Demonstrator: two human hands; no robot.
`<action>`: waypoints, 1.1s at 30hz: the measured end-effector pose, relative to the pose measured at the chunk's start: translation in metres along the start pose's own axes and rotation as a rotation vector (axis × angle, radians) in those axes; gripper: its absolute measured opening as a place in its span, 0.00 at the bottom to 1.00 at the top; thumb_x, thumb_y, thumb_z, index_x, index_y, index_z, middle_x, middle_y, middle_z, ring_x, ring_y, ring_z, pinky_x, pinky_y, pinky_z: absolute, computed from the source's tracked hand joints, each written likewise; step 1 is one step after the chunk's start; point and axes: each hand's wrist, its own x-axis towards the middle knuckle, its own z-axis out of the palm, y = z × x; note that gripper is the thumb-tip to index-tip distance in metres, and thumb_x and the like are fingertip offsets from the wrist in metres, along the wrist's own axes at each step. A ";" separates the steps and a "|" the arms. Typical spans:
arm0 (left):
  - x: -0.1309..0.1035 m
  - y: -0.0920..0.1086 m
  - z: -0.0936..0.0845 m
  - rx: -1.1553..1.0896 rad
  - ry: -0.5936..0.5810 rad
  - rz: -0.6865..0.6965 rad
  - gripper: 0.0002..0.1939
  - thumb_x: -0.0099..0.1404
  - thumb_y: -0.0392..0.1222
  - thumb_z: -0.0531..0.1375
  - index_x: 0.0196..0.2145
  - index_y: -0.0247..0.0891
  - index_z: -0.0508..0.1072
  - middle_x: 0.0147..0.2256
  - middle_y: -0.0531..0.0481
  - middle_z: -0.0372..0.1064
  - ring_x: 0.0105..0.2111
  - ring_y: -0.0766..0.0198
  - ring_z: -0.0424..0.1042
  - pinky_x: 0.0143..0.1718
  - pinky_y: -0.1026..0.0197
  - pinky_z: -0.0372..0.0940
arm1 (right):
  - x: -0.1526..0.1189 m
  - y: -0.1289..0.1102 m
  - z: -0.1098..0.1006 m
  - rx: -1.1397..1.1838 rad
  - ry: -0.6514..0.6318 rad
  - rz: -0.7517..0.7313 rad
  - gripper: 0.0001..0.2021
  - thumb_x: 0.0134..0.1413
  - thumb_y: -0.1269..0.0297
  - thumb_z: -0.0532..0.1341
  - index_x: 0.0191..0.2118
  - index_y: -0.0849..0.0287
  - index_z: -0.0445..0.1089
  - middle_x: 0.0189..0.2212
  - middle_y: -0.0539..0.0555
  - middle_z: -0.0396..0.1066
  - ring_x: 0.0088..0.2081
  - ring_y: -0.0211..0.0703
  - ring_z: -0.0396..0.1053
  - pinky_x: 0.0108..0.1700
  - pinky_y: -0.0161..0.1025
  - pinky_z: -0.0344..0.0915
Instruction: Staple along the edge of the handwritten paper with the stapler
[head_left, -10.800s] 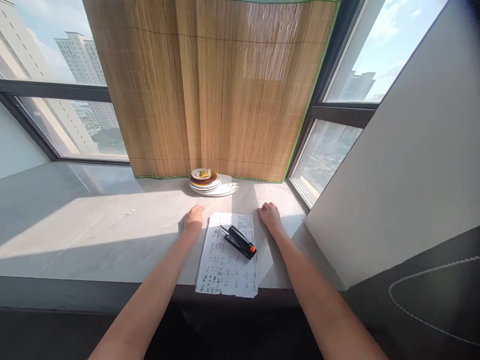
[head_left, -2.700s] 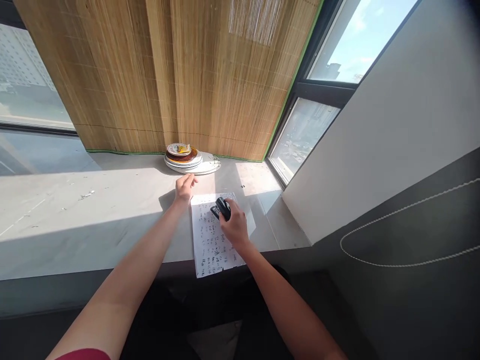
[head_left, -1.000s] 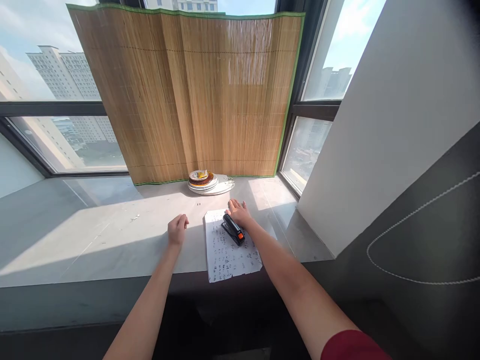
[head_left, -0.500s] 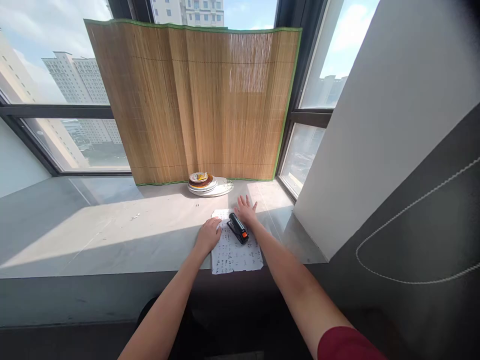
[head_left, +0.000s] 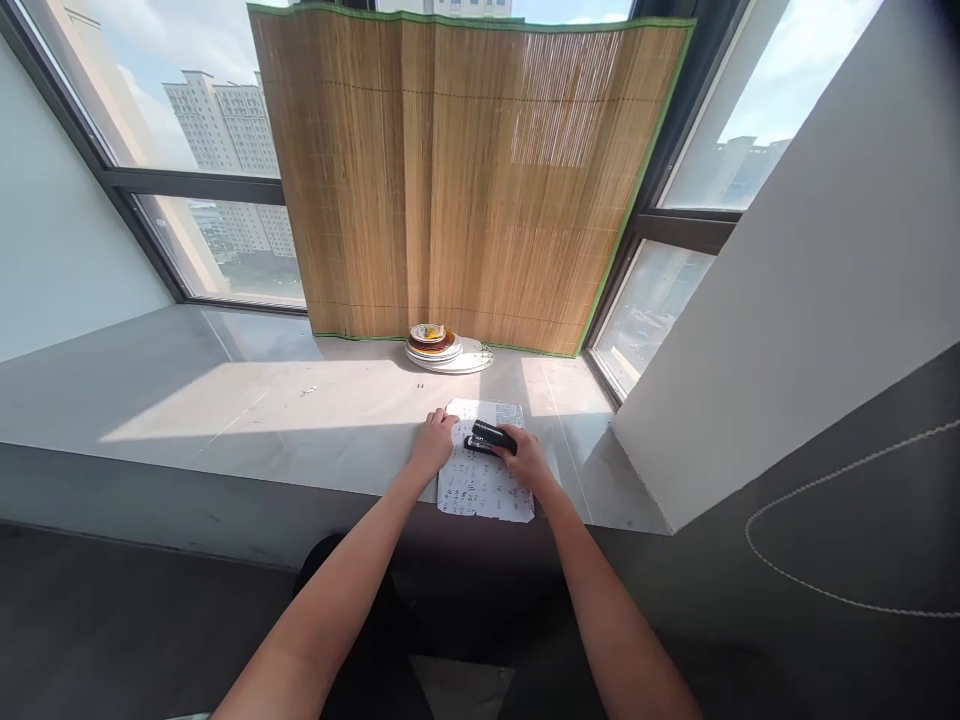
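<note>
A black stapler [head_left: 493,438] lies in my right hand [head_left: 526,458], whose fingers are closed around its rear end. Its front points left, above the middle of a sheet of paper [head_left: 480,492] covered in rows of dark handwritten characters. The near edge of that sheet is ragged and reaches the edge of the ledge. At the paper's upper left edge rests my left hand [head_left: 433,442], palm down with its fingers stretched forward. Whether its thumb pinches the sheet is not clear.
Behind the paper, a stack of plates [head_left: 450,358] stands on the pale window ledge [head_left: 337,400]. A bamboo blind [head_left: 457,190] with green edging leans against the window. To the right are a white wall [head_left: 742,290] and a hanging beaded cord [head_left: 825,470].
My right hand has closed on the stapler, which lay on the paper, and turned it so its front points left. My left hand stays at the paper's left edge. The view has shifted.
</note>
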 end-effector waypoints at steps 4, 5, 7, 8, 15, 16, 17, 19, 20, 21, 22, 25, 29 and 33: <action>0.000 -0.001 0.003 -0.121 0.058 -0.009 0.25 0.70 0.28 0.49 0.55 0.40 0.79 0.50 0.38 0.67 0.54 0.47 0.66 0.55 0.49 0.66 | -0.013 0.007 -0.004 -0.017 0.201 0.015 0.26 0.59 0.59 0.67 0.63 0.55 0.73 0.56 0.60 0.79 0.59 0.58 0.74 0.60 0.53 0.70; 0.000 -0.002 0.004 -0.161 0.074 -0.017 0.23 0.70 0.29 0.50 0.53 0.41 0.79 0.50 0.38 0.67 0.54 0.46 0.66 0.55 0.49 0.66 | -0.019 0.008 -0.004 -0.048 0.265 0.063 0.25 0.59 0.57 0.67 0.61 0.56 0.75 0.54 0.61 0.80 0.57 0.59 0.75 0.59 0.54 0.71; 0.001 -0.003 0.006 -0.254 0.099 -0.045 0.20 0.70 0.32 0.51 0.49 0.41 0.80 0.50 0.39 0.67 0.54 0.47 0.67 0.55 0.49 0.66 | -0.028 0.010 -0.004 -0.097 0.332 0.149 0.18 0.60 0.55 0.66 0.52 0.54 0.80 0.50 0.60 0.82 0.51 0.59 0.78 0.55 0.54 0.73; 0.002 -0.004 0.006 -0.304 0.102 -0.063 0.18 0.70 0.33 0.52 0.47 0.41 0.80 0.52 0.39 0.66 0.55 0.47 0.68 0.55 0.49 0.67 | -0.032 0.011 -0.004 -0.110 0.334 0.169 0.15 0.61 0.54 0.65 0.49 0.53 0.82 0.48 0.60 0.83 0.48 0.58 0.79 0.53 0.53 0.74; 0.004 -0.009 -0.011 -0.737 0.263 -0.227 0.16 0.73 0.39 0.51 0.48 0.41 0.79 0.59 0.40 0.67 0.60 0.48 0.69 0.64 0.44 0.63 | -0.031 0.007 -0.016 -0.158 0.230 0.096 0.14 0.64 0.56 0.63 0.48 0.53 0.82 0.50 0.60 0.82 0.53 0.59 0.78 0.52 0.53 0.75; 0.003 -0.008 -0.015 -0.828 0.289 -0.227 0.15 0.73 0.40 0.53 0.48 0.41 0.79 0.59 0.40 0.68 0.60 0.48 0.69 0.64 0.44 0.63 | -0.027 0.005 -0.019 -0.136 0.227 0.060 0.15 0.63 0.54 0.65 0.50 0.53 0.82 0.52 0.61 0.81 0.54 0.59 0.77 0.55 0.54 0.74; 0.002 -0.006 -0.019 -0.933 0.300 -0.214 0.14 0.73 0.41 0.54 0.47 0.40 0.79 0.59 0.40 0.69 0.60 0.48 0.70 0.64 0.44 0.63 | -0.022 0.003 -0.022 -0.107 0.225 0.023 0.18 0.61 0.53 0.67 0.53 0.54 0.80 0.55 0.61 0.80 0.57 0.60 0.75 0.57 0.55 0.73; -0.001 -0.001 -0.026 -1.178 0.285 -0.176 0.13 0.73 0.42 0.57 0.47 0.39 0.79 0.60 0.40 0.72 0.59 0.49 0.72 0.65 0.45 0.64 | -0.010 -0.002 -0.025 -0.056 0.184 -0.021 0.28 0.58 0.51 0.70 0.62 0.54 0.76 0.59 0.62 0.77 0.59 0.60 0.74 0.59 0.56 0.72; -0.002 0.000 -0.029 -1.304 0.262 -0.163 0.12 0.73 0.43 0.57 0.47 0.38 0.79 0.60 0.40 0.73 0.60 0.49 0.73 0.65 0.45 0.64 | -0.003 -0.006 -0.024 -0.043 0.131 -0.025 0.31 0.57 0.50 0.70 0.64 0.54 0.74 0.60 0.62 0.76 0.58 0.60 0.74 0.58 0.55 0.73; -0.004 0.002 -0.031 -1.416 0.235 -0.160 0.12 0.72 0.42 0.58 0.47 0.38 0.79 0.59 0.39 0.73 0.60 0.49 0.73 0.66 0.45 0.63 | 0.004 -0.009 -0.023 -0.038 0.060 -0.022 0.31 0.56 0.51 0.71 0.64 0.54 0.73 0.59 0.62 0.77 0.57 0.59 0.76 0.56 0.54 0.74; -0.004 0.002 -0.032 -1.509 0.212 -0.176 0.12 0.72 0.42 0.59 0.47 0.37 0.79 0.59 0.39 0.74 0.61 0.49 0.73 0.67 0.45 0.63 | 0.010 -0.013 -0.021 -0.038 -0.015 -0.013 0.28 0.56 0.53 0.70 0.62 0.54 0.75 0.56 0.61 0.79 0.54 0.59 0.77 0.54 0.53 0.74; -0.004 -0.001 -0.031 -1.673 0.204 -0.364 0.08 0.72 0.39 0.60 0.44 0.36 0.78 0.55 0.37 0.76 0.60 0.51 0.74 0.68 0.46 0.63 | 0.023 -0.026 -0.016 -0.046 -0.153 0.017 0.17 0.56 0.59 0.69 0.50 0.54 0.82 0.42 0.57 0.84 0.44 0.57 0.81 0.48 0.50 0.76; -0.001 -0.009 -0.024 -1.770 0.254 -0.550 0.06 0.73 0.36 0.58 0.41 0.36 0.76 0.50 0.37 0.77 0.55 0.56 0.77 0.68 0.50 0.65 | 0.022 -0.049 -0.011 -0.083 -0.049 -0.045 0.14 0.58 0.59 0.67 0.49 0.52 0.83 0.42 0.56 0.84 0.44 0.58 0.81 0.47 0.50 0.77; 0.001 -0.015 -0.023 -1.870 0.167 -0.550 0.10 0.75 0.41 0.56 0.44 0.35 0.74 0.53 0.33 0.76 0.56 0.52 0.78 0.64 0.48 0.70 | 0.011 -0.071 0.004 -0.266 0.104 -0.334 0.18 0.68 0.69 0.58 0.56 0.52 0.80 0.51 0.59 0.82 0.53 0.57 0.77 0.58 0.55 0.72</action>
